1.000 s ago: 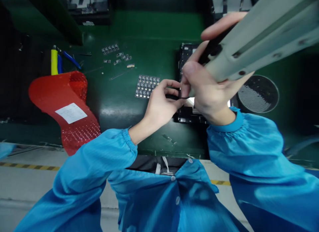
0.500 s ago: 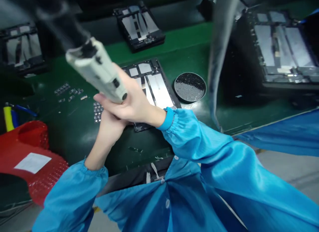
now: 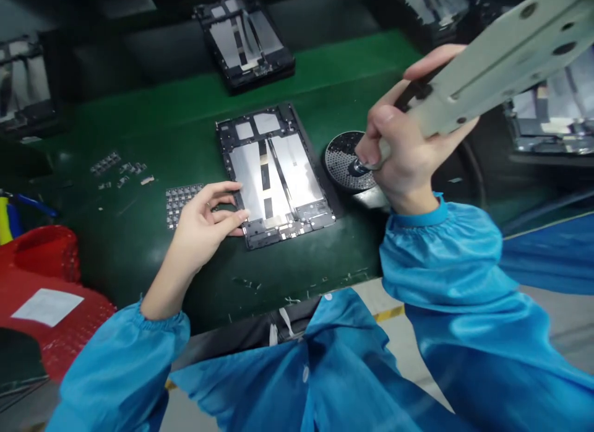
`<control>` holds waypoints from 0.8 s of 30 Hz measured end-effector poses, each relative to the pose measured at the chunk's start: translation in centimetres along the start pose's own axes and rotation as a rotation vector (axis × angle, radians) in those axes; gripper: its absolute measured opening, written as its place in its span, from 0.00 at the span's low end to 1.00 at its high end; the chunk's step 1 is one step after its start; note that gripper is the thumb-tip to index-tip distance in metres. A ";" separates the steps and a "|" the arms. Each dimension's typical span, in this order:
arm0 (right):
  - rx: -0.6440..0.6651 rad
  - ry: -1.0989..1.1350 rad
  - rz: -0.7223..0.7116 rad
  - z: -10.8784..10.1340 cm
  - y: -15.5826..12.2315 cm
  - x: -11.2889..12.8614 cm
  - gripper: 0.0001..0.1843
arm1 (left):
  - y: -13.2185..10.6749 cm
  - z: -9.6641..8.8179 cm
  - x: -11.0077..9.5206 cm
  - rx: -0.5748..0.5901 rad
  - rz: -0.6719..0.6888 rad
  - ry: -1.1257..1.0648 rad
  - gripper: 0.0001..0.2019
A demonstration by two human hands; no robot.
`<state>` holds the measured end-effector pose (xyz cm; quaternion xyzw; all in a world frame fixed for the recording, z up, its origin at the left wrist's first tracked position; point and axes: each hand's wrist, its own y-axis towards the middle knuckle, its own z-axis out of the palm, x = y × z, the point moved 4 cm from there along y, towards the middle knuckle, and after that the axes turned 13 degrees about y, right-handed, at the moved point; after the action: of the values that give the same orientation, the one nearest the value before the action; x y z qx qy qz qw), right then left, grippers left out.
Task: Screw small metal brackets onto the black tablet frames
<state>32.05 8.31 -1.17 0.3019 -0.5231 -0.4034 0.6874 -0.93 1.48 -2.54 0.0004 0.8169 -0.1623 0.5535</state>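
An opened tablet (image 3: 297, 169) lies on the green mat, its silver battery plates and black ribbon strips facing up. My left hand (image 3: 200, 226) pinches its lower left edge, thumb on top and the other fingers along the side. My right hand (image 3: 408, 150) is wrapped around a pale electric screwdriver (image 3: 505, 64), which points down to the left. The driver's metal tip is over a round black dish (image 3: 335, 156) with a perforated plate, right of the tablet; whether it touches a screw there is too small to tell.
Beside my left wrist lies a grid of small components (image 3: 176, 200), with several loose pieces (image 3: 132, 168) farther left. A red holder (image 3: 32, 274) with a white label and blue-handled pliers (image 3: 34, 203) are at far left. More opened tablets (image 3: 248, 42) stand at the back.
My right hand has carried the screwdriver from above the tablet rightward to the dish. My left hand, formerly under the right, now shows on the tablet's left edge.
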 end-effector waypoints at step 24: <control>-0.042 -0.051 0.370 7.7 -0.9 4.4 0.36 | 2.2 -0.1 -2.0 0.188 -0.082 0.084 0.16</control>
<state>24.96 4.11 2.19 0.1758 -0.5786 -0.2883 0.7424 0.17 3.96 -1.30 0.0255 0.8198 -0.2606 0.5093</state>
